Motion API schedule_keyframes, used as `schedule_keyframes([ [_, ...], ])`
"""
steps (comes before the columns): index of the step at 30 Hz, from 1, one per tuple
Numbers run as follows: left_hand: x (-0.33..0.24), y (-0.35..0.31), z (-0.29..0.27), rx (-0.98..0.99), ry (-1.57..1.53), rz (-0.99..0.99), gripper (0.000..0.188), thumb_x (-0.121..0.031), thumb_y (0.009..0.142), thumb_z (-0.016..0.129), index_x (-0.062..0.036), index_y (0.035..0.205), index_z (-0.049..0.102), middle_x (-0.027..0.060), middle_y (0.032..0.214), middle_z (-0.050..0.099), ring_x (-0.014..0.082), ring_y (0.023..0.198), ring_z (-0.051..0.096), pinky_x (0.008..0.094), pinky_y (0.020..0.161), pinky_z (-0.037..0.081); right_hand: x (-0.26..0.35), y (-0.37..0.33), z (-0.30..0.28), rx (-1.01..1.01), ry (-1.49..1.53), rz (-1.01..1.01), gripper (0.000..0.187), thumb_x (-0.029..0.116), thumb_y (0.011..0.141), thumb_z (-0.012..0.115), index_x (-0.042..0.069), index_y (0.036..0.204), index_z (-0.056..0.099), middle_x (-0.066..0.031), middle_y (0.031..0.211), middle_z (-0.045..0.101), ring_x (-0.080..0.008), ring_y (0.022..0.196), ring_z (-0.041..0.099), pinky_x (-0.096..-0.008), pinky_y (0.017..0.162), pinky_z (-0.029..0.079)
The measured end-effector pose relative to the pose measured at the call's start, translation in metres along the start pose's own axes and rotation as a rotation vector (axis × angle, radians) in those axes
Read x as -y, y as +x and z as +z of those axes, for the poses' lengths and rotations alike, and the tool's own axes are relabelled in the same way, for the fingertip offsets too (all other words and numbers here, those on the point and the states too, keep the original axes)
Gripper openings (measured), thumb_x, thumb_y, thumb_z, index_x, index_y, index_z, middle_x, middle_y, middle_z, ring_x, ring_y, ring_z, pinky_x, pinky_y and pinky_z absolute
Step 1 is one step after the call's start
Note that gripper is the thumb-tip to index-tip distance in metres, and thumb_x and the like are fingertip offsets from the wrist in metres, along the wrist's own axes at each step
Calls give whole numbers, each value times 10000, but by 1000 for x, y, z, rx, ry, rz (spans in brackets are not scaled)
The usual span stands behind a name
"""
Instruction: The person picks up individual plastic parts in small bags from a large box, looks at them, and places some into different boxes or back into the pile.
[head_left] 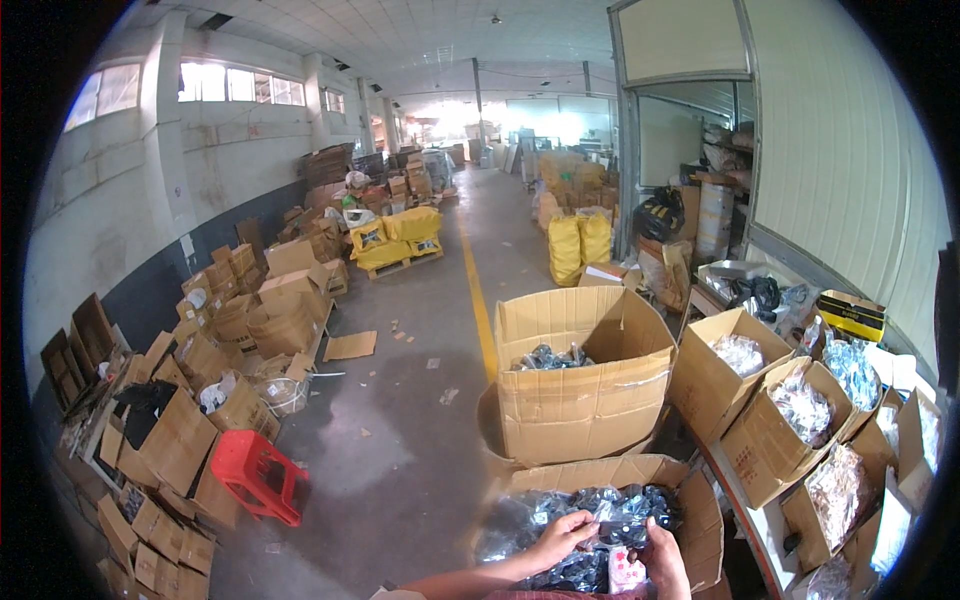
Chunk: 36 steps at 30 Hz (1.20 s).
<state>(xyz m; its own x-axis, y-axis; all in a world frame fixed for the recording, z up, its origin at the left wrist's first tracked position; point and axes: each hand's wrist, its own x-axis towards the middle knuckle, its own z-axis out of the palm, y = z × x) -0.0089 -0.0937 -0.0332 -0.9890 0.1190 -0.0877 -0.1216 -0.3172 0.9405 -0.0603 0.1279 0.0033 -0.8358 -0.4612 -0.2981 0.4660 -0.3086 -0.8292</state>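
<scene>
My left hand (568,538) and my right hand (662,556) are over an open cardboard box (703,515) right in front of me. Fingers of both hands are closed on the ends of a small dark piece (618,533), stretched between them; its exact kind is too small to tell. Below it, between my hands, shows a pink and white packet (627,572). Many dark pieces in clear plastic bags (535,512) fill the box around and under my hands.
A taller cardboard box (580,415) stands just beyond, with bagged pieces inside. On my right, a bench (745,515) bears several open boxes of plastic bags. A red plastic stool (258,475) stands at the left, before stacked cartons. Yellow sacks (400,235) lie farther off.
</scene>
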Motion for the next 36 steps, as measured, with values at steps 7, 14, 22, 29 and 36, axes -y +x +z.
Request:
schedule_keyframes([
  [7, 10, 1, -5, -74, 85, 86, 190, -99, 991, 542, 37, 1118, 585, 25, 932, 614, 101, 792, 600, 246, 738, 504, 0, 3, -1, 116, 106, -107, 317, 229, 925, 638, -36, 1095, 597, -97, 891, 656, -189, 695, 609, -318, 633, 501],
  [14, 8, -5, -5, -131, 98, 55, 207, -73, 984, 542, 56, 1140, 588, 45, 969, 629, 113, 819, 634, 242, 740, 515, -6, 8, -4, 113, 99, -87, 316, 229, 926, 631, -29, 1106, 597, -88, 900, 659, -188, 684, 616, -313, 627, 504],
  [22, 8, -4, -8, -119, 179, 105, 206, -131, 999, 547, 40, 1101, 601, 16, 897, 615, 98, 794, 620, 229, 725, 507, -7, 5, -2, 66, 23, 15, 365, 281, 960, 600, -17, 1171, 577, -81, 983, 660, -182, 801, 635, -329, 691, 529],
  [29, 4, -5, -7, -91, 190, 95, 208, -165, 1003, 551, 26, 1065, 607, 10, 869, 613, 88, 782, 605, 233, 717, 500, -12, 6, -8, 70, 8, 19, 417, 276, 950, 619, -33, 1219, 545, -101, 1044, 656, -201, 823, 653, -338, 720, 541],
  [36, 2, -6, -5, -127, 216, 115, 214, -184, 1009, 544, 13, 1059, 610, 9, 845, 615, 85, 767, 593, 231, 694, 481, -3, 0, 2, 21, -99, -69, 518, 197, 934, 633, 35, 1386, 438, -113, 945, 630, -231, 688, 678, -358, 593, 570],
])
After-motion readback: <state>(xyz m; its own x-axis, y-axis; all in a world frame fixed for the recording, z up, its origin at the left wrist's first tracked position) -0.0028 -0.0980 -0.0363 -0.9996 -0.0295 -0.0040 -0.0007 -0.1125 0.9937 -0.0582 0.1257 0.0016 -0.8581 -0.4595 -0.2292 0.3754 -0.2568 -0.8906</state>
